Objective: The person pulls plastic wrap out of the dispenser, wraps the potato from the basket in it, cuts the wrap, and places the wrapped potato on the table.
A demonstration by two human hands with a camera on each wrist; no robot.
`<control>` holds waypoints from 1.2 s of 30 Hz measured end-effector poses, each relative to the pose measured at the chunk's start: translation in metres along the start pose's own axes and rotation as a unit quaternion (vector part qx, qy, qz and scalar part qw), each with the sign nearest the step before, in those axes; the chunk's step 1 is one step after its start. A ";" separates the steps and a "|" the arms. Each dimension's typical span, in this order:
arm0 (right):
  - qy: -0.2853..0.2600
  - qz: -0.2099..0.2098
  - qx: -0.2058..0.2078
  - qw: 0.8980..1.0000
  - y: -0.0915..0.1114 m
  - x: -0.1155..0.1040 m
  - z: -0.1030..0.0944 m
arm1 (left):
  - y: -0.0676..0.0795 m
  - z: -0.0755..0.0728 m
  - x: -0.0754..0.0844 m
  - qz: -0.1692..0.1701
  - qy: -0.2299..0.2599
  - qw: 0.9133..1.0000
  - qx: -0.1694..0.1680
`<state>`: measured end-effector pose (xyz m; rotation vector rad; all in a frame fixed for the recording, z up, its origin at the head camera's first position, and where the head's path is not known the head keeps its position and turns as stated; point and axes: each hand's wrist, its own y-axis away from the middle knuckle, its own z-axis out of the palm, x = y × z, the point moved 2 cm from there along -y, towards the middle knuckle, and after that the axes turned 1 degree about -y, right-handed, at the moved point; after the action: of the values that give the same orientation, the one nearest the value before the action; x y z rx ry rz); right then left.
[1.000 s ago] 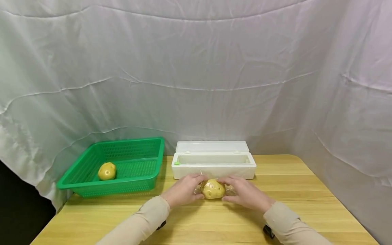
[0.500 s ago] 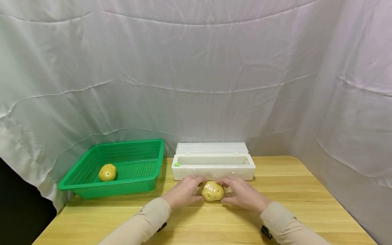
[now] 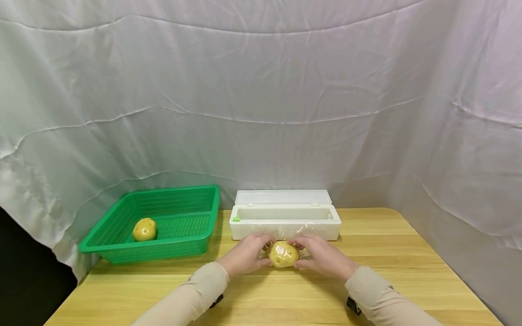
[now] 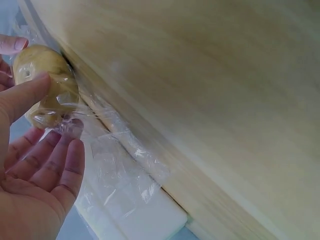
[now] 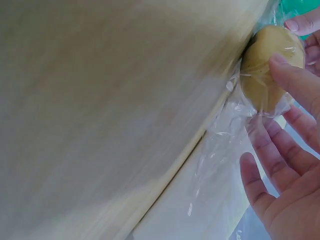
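Observation:
A yellow potato [image 3: 283, 254], covered in clear cling film [image 4: 120, 165], is at the front of the white box. My left hand [image 3: 246, 255] holds it from the left, and my right hand [image 3: 326, 256] holds it from the right. Both wrist views show each thumb pressing on the potato through the film while the other fingers spread behind and below it. Loose film trails off the potato towards the white cling film box [image 3: 285, 230]. That box has its lid [image 3: 283, 197] raised and a small green piece [image 3: 236, 219] at its left end.
To the left stands a green perforated basket [image 3: 142, 246] with another potato [image 3: 144, 229] in it. Everything rests on a wooden table [image 3: 261, 303]. A grey-white curtain [image 3: 261, 149] hangs behind and at the sides.
The potato and both hands stay nearly in place. My right fingers have drawn in slightly against the potato's right side. The whole view has shifted a little.

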<state>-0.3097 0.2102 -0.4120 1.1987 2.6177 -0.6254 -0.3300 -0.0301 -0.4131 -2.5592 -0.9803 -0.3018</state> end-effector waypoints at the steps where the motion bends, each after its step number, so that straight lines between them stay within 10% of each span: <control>1: -0.001 0.000 -0.004 1.000 0.000 0.000 0.000 | 0.000 0.000 -0.001 0.001 0.004 1.000 -0.002; 15: -0.035 0.014 -0.058 0.998 0.004 -0.003 -0.007 | 0.004 0.000 -0.004 -0.047 0.062 0.995 -0.068; 26: -0.111 0.014 -0.125 0.986 0.008 0.001 -0.007 | 0.010 -0.001 -0.001 -0.008 0.086 0.990 -0.115; 36: -0.160 0.009 -0.149 0.976 0.008 0.007 -0.009 | 0.010 0.000 0.003 -0.041 0.070 0.992 -0.097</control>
<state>-0.3082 0.2235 -0.4090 0.9426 2.3236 -0.3660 -0.3211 -0.0351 -0.4145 -2.6288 -1.0512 -0.6200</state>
